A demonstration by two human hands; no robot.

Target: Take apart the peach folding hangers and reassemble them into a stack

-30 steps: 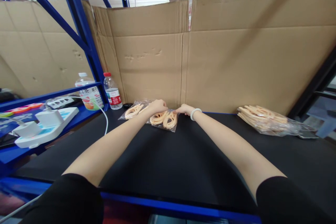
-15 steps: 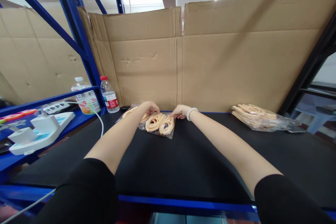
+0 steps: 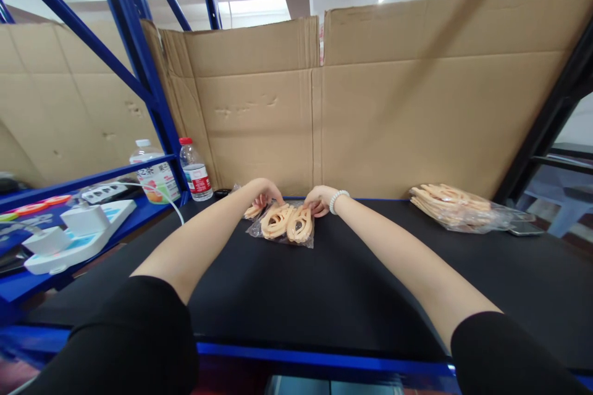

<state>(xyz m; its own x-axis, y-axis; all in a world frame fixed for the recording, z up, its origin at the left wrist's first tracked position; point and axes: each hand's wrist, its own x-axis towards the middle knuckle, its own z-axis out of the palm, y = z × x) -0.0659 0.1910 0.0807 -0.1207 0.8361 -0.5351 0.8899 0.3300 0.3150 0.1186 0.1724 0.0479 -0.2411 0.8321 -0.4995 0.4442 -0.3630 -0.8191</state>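
A clear plastic bag (image 3: 281, 237) with beige looped, coiled pieces (image 3: 299, 226) in it lies on the black tabletop, close to the cardboard wall. My left hand (image 3: 269, 191) reaches over its back edge, fingers bent and pinching the bag there. At the back right corner, my right hand (image 3: 320, 199) has its fingers closed on the bag's edge; a pale beaded bracelet (image 3: 339, 199) circles that wrist. Another bundle of beige pieces (image 3: 253, 212) in clear plastic lies to the left, partly hidden behind my left forearm.
A stack of bagged beige pieces (image 3: 451, 207) sits at the right, beside a phone-like flat object (image 3: 525, 229). Bottles (image 3: 197, 176) stand at the back left. A power strip (image 3: 99, 237) with plugs and cables lies on the blue left shelf. Tall cardboard (image 3: 407, 105) closes off the back.
The bag has shifted slightly right and toward me, apart from the bundle on the left. Both hands stay at its back edge. The view has tilted a little.
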